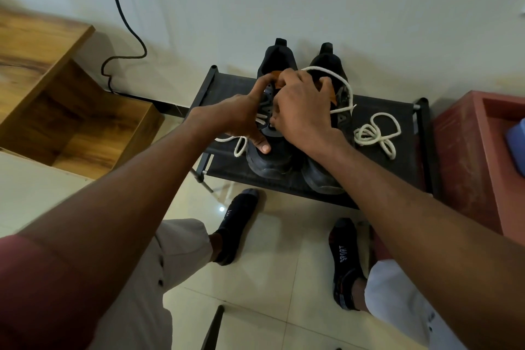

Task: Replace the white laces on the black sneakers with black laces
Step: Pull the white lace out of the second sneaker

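Observation:
Two black sneakers stand side by side on a low black rack [380, 168], toes toward me. My left hand [244, 117] grips the left sneaker [270, 162], thumb pressed on its toe side. My right hand [304, 105] is curled over the same sneaker's eyelets and pinches its white lace [240, 145], part of which trails off to the left. The right sneaker [324, 176] lies partly under my right forearm. Its white lace [375, 134] lies loose, looping from the shoe's collar to a heap on the rack. No black lace is visible.
A wooden shelf unit [56, 99] stands at the left, a red box [477, 151] at the right. A black cable [125, 37] hangs down the wall behind. My socked feet [238, 222] rest on the tiled floor in front of the rack.

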The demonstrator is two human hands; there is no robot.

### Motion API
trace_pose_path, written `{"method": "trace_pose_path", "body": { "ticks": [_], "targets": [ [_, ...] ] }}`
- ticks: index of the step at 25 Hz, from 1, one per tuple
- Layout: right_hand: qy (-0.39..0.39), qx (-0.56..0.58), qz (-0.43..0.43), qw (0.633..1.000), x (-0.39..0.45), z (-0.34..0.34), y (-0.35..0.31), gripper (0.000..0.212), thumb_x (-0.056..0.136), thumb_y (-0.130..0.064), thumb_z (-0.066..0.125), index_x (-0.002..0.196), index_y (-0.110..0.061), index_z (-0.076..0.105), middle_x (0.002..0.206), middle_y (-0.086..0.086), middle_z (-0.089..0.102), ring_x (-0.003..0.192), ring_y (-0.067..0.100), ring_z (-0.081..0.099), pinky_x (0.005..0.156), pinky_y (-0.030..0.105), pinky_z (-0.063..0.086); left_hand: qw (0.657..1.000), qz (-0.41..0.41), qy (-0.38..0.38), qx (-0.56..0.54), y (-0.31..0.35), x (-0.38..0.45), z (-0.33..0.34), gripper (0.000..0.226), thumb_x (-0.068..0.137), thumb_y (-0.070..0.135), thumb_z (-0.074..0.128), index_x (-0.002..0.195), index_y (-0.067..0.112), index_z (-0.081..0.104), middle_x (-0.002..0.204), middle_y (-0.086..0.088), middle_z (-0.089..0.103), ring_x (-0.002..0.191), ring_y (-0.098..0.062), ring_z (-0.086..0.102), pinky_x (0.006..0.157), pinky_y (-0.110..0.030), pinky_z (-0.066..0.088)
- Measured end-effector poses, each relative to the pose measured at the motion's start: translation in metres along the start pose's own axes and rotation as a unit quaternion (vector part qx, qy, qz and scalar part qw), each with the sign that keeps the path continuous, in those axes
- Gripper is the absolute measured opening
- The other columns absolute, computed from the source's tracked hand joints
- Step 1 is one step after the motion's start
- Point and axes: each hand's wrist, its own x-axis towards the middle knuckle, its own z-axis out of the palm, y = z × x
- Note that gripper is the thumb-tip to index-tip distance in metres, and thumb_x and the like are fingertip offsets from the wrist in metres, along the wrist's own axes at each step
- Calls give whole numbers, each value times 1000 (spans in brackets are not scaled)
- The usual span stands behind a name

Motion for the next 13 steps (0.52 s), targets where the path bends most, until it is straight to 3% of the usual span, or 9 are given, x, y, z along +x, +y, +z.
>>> {"method": "trace_pose_path", "body": {
  "ticks": [2, 4, 5, 7, 8, 9, 10, 11, 13],
  "targets": [
    [69, 82, 22, 994, -8, 5, 0, 3, 86, -26, 80, 88, -25, 79, 120, -4, 54, 115, 18, 52, 104, 53, 37, 1000, 2, 15, -19, -1, -2, 1, 150, 61, 32, 100, 157, 44, -14, 130, -21, 61, 118, -41, 60, 93, -47, 47],
    [154, 163, 79, 971, -7, -7, -3, 7, 86, -20, 73, 81, -23, 76, 110, -3, 55, 101, 13, 54, 94, 44, 40, 999, 8, 21, -31, -5, -2, 3, 149, 62, 30, 100, 157, 42, -13, 108, -12, 60, 103, -33, 60, 86, -42, 46],
    [221, 209, 121, 945, 4, -23, 0, 12, 86, -18, 65, 79, -23, 73, 107, -2, 56, 93, 11, 53, 87, 38, 41, 999, 11, 20, -36, -7, -1, 4, 148, 62, 29, 100, 157, 42, -12, 100, -6, 58, 98, -29, 59, 84, -42, 46],
    [399, 296, 200, 844, 37, -71, 21, 19, 87, -13, 54, 74, -27, 58, 92, -4, 55, 74, 5, 48, 70, 24, 38, 999, 15, 23, -36, -12, 1, 5, 147, 63, 29, 100, 157, 43, -12, 91, -1, 54, 92, -27, 59, 82, -42, 47],
    [481, 309, 218, 791, 50, -94, 38, 22, 88, -9, 53, 74, -27, 50, 80, -9, 51, 66, 3, 43, 65, 17, 35, 999, 16, 22, -33, -12, 2, 5, 147, 64, 29, 100, 157, 45, -12, 94, -2, 55, 92, -27, 59, 82, -43, 47],
    [524, 308, 221, 763, 57, -106, 55, 21, 89, -7, 55, 74, -21, 49, 72, -16, 48, 61, 2, 44, 62, 10, 34, 999, 14, 20, -27, -11, 3, 4, 147, 64, 30, 100, 156, 46, -14, 100, -5, 56, 95, -28, 59, 84, -44, 49],
    [513, 314, 214, 770, 56, -108, 68, 18, 91, -8, 57, 74, -14, 56, 69, -19, 51, 61, -2, 51, 63, 6, 37, 1000, 12, 15, -16, -8, 3, 3, 148, 64, 31, 99, 156, 47, -15, 105, -8, 57, 97, -29, 59, 87, -47, 50],
    [448, 321, 208, 808, 49, -100, 72, 15, 92, -10, 60, 79, -10, 66, 71, -19, 60, 67, -6, 61, 66, 5, 43, 1000, 9, 12, 0, -5, 3, 2, 148, 63, 32, 99, 156, 48, -15, 109, -12, 57, 100, -32, 59, 91, -49, 51],
    [209, 292, 185, 915, 27, -74, 67, 16, 94, -14, 63, 88, -18, 78, 81, -14, 72, 79, 1, 70, 73, 19, 56, 999, 14, 18, 27, -1, 4, 0, 149, 61, 33, 100, 156, 49, -14, 128, -19, 56, 115, -39, 59, 99, -54, 50]
  ]
}}
